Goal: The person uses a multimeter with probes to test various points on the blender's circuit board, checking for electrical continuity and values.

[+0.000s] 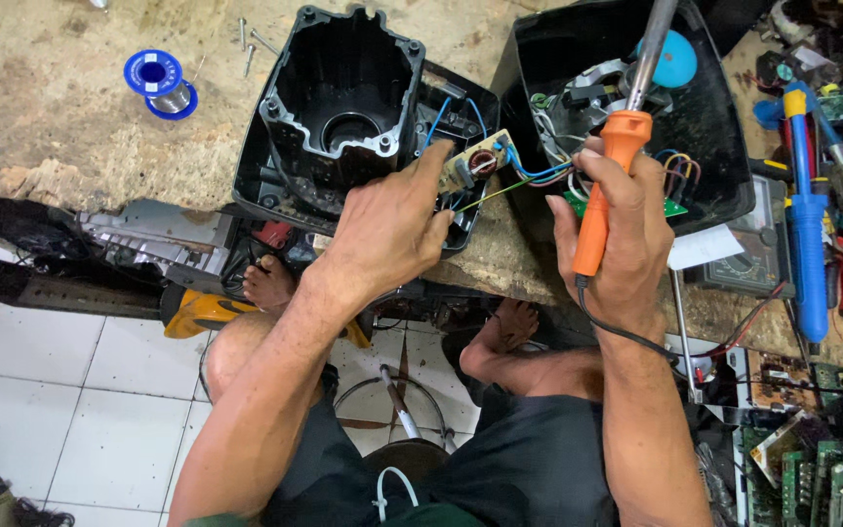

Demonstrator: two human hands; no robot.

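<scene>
My left hand (392, 229) pinches a small beige circuit board (475, 161) with a copper coil at the bench edge. Blue, red and green wires (529, 174) run from the board to the right. My right hand (617, 234) grips a soldering iron with an orange handle (607, 185); its metal shaft (654, 49) points up and away over an open black casing half (724, 146). A second black casing with a round cavity (343, 88) lies just left of the board. A small green board (673, 207) shows beside my right fingers.
A blue spool of solder (158, 85) and loose screws (246, 39) lie on the worn bench at the back left. A blue desoldering pump (807, 234), a meter (748, 259) and tools crowd the right. Green boards (812, 468) pile at the lower right. My knees and bare feet sit below over white tiles.
</scene>
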